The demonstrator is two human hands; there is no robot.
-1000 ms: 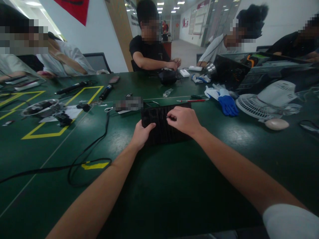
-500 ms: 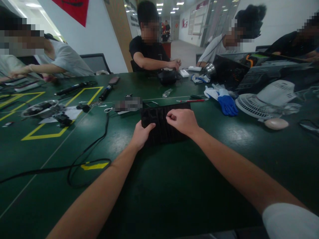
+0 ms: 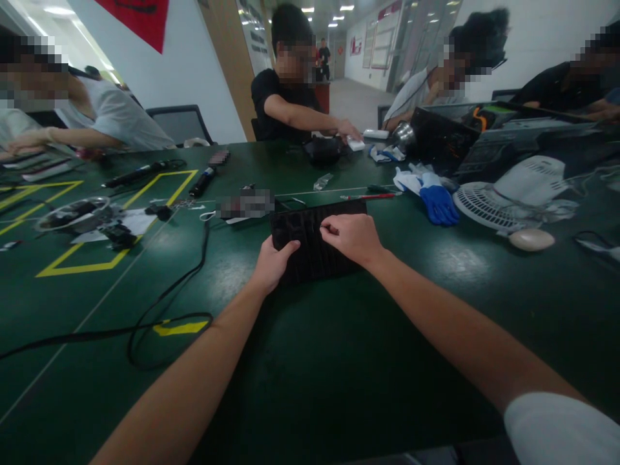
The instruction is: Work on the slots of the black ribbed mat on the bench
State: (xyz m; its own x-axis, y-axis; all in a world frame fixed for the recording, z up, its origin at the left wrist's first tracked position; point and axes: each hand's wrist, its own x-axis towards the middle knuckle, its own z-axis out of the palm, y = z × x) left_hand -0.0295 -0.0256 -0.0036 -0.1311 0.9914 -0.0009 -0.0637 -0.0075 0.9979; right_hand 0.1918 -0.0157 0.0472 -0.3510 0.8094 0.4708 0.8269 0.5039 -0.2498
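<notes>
A flat black tray-like piece (image 3: 317, 258) with ridges and recesses lies on the green table in front of me. My left hand (image 3: 275, 261) grips its left edge, thumb on top and fingers hidden beneath. Above its right half, my right hand (image 3: 352, 237) is closed in a pinch, thumb against the fingertips. Whatever sits in that pinch, if anything, is too small and dark to make out. Just behind the black piece lies a red pen-like stick (image 3: 378, 196).
Blue-and-white gloves (image 3: 436, 200) and a white fan (image 3: 513, 194) stand to the right. A black cable (image 3: 203, 252) loops across the table on the left, near a metal ring-shaped assembly (image 3: 80, 216). Several people sit around the far side; one person's hand (image 3: 349, 129) touches a white box.
The view has shifted slightly. My hands keep nearly the same pose on the black piece. Across the table, a person's hand has reached right to a white box.
</notes>
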